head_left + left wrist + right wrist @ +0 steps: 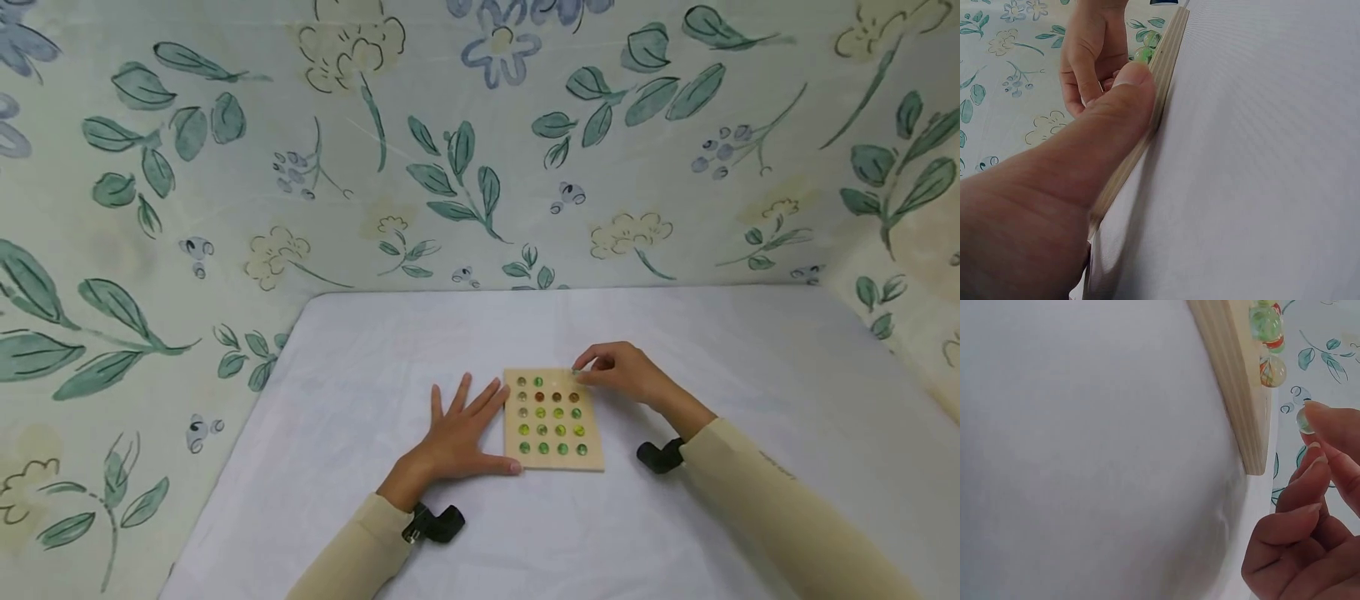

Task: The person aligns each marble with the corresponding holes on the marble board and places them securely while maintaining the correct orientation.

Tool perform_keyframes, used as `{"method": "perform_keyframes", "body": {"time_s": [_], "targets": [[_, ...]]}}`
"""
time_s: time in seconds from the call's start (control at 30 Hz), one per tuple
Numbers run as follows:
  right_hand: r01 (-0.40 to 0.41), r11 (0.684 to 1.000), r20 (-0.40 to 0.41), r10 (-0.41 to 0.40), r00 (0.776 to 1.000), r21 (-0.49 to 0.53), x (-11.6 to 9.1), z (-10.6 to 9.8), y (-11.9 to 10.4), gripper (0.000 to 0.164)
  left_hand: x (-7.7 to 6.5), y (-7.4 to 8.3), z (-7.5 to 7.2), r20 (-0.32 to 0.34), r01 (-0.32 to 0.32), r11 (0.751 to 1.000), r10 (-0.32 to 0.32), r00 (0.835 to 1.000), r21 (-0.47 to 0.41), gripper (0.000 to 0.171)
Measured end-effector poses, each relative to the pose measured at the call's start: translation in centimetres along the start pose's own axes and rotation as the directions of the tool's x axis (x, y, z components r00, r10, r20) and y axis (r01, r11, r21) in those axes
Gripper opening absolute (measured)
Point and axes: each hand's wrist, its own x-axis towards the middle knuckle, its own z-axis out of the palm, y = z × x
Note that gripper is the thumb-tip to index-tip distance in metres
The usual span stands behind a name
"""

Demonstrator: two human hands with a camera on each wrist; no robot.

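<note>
A square wooden board (551,462) lies on the table with rows of glass marbles (558,412) in green, yellow and reddish tones. In its far row, two marbles sit at the left end. My left hand (453,437) is spread flat beside the board, fingertips at its left edge and thumb (1138,84) at the near left corner. Over the far right corner, my right hand (626,372) pinches a clear greenish marble (1302,421) between thumb and index finger. Its other fingers curl in beneath, and the marble is apart from the board in the right wrist view.
A white cloth (405,333) covers the table under the board. Floral fabric (465,242) rises behind the table's far edge and along both sides. Black camera mounts (442,523) sit at both wrists, below the beige sleeves (780,492).
</note>
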Motion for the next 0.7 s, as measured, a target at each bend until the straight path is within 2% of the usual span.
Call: {"method": "perform_keyframes", "body": {"time_s": [0.4, 0.7], "targets": [[0.051, 0.999, 0.048, -0.052, 0.998, 0.011, 0.8, 1.4, -0.8, 0.016, 0.0, -0.1, 0.1, 0.011, 0.001, 1.0, -0.001, 1.0, 0.0, 0.111], [0.052, 0.999, 0.048, -0.052, 0.997, -0.013, 1.0, 1.9, -0.9, 0.016, 0.0, -0.3, 0.0, 0.016, -0.003, 1.0, 0.003, 1.0, -0.01, 0.111]]}}
